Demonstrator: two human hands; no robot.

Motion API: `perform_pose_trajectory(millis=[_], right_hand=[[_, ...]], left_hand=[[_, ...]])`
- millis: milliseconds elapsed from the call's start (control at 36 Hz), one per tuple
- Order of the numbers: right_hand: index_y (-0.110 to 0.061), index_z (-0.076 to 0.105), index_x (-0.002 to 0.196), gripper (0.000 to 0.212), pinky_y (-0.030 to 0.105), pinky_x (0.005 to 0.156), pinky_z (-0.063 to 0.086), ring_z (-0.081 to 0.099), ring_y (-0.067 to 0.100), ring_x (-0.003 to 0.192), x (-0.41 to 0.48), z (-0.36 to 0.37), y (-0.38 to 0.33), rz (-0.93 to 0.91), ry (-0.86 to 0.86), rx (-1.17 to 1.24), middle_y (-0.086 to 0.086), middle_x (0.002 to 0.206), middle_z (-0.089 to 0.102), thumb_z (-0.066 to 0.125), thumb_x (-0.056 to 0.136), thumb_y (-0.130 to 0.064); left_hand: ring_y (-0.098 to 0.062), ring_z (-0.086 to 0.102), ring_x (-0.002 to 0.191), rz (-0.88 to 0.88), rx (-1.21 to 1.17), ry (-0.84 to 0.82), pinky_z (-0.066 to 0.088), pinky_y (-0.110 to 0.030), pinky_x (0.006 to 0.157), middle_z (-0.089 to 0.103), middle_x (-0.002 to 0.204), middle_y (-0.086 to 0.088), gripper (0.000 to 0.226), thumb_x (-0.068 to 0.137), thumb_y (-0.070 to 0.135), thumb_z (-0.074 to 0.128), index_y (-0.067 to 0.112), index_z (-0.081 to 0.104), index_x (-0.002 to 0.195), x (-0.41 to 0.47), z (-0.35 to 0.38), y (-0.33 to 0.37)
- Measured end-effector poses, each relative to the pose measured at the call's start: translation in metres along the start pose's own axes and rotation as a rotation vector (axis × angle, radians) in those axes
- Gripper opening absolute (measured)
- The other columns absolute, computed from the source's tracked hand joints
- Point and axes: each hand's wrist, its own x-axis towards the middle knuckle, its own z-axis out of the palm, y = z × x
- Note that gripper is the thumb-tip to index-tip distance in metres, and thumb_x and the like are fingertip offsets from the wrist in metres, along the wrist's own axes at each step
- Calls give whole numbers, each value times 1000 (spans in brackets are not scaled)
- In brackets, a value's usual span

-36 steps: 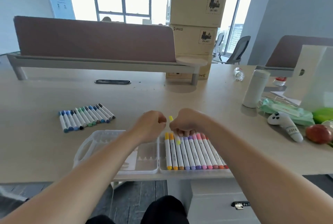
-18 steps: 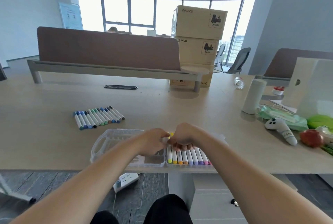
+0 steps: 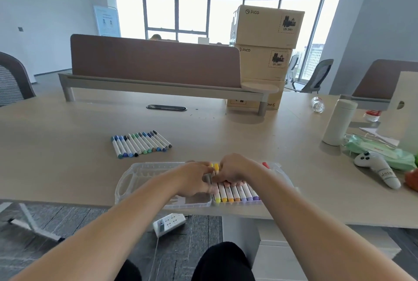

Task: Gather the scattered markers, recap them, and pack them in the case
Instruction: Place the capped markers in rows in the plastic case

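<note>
An open clear plastic case [image 3: 135,176] lies at the table's near edge. Its right half holds a row of yellow, orange, pink and purple markers [image 3: 237,194]; its left half shows no markers. My left hand [image 3: 194,181] and my right hand [image 3: 235,171] meet over the left end of that row, fingers curled, both pinching a yellow marker [image 3: 214,167] that lies low in the case. My right hand's fingers also rest on the packed markers and hide their middles. A row of several capped blue, green and grey markers [image 3: 140,143] lies on the table beyond the case to the left.
A white bottle [image 3: 338,122], a green wipes pack [image 3: 380,151], a white controller [image 3: 377,169] and a red fruit [image 3: 411,180] crowd the right side. Stacked cardboard boxes [image 3: 267,54] and a brown divider [image 3: 153,61] stand behind. A power strip [image 3: 168,224] lies on the floor.
My two hands have come down with the yellow marker from above the row into the case. The view has tilted upward; the loose marker row has not moved.
</note>
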Motion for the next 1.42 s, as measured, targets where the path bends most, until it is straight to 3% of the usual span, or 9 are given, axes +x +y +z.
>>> perform_pose_trajectory(millis=[139,361,556,694,778,861,944,1028,1417], right_hand=[[-13,55,62,39,23,53,40,48,14,51,12,-4,-24,-80,-26,28,2,59,52,57,96,-34],[-13,52,64,40,25,59,40,45,15,53,41,-7,-66,-157,-53,7,2,63,50,57,97,-34],[-12,51,58,40,17,41,35,40,10,33,61,-18,-80,-161,-149,33,-7,33,44,58,96,-25],[-12,52,62,37,13,37,28,36,8,30,73,-26,-82,-144,-238,108,-6,41,46,58,96,-25],[-9,53,67,36,17,39,33,39,11,38,81,-31,-90,-119,-150,5,-1,45,47,49,101,-21],[-2,67,84,30,28,65,53,59,21,63,96,-32,-101,-136,57,-115,6,71,66,53,99,-24],[-8,51,67,35,31,72,47,56,25,76,119,-30,-111,-131,201,-72,2,71,52,57,95,-28],[-8,60,87,21,36,85,53,61,26,87,138,-33,-127,-86,225,-25,5,91,61,65,90,-28],[-15,52,75,13,30,67,49,56,19,72,186,-26,-165,4,302,-69,2,80,57,56,84,-6]], left_hand=[[-18,18,148,-62,24,-16,20,-40,119,15,163,10,74,92,55,53,26,25,155,-18,-11,-18],[-18,24,147,-168,-10,-26,26,-42,117,14,162,13,73,92,53,55,29,25,154,-34,-25,-53],[-16,26,145,-146,20,5,25,-40,118,26,159,9,62,94,50,54,27,38,149,-37,-36,-64],[-11,51,119,-153,-27,22,38,-26,98,47,145,4,48,94,45,57,19,55,135,-37,-41,-73],[-17,54,121,-231,-150,148,42,-29,95,55,138,4,46,93,44,59,25,57,135,-38,-49,-85],[-20,63,103,-265,-188,280,46,-30,80,68,117,2,29,96,39,56,24,68,117,-39,-59,-104],[-28,64,81,-329,-276,405,49,-38,71,69,87,-9,25,94,35,55,13,68,92,-35,-65,-126],[-27,65,80,-350,-357,464,51,-41,74,68,83,-7,21,95,30,56,15,69,87,-33,-70,-142],[-17,63,92,-348,-416,485,51,-36,82,69,101,4,21,99,27,51,22,70,105,-30,-64,-176]])
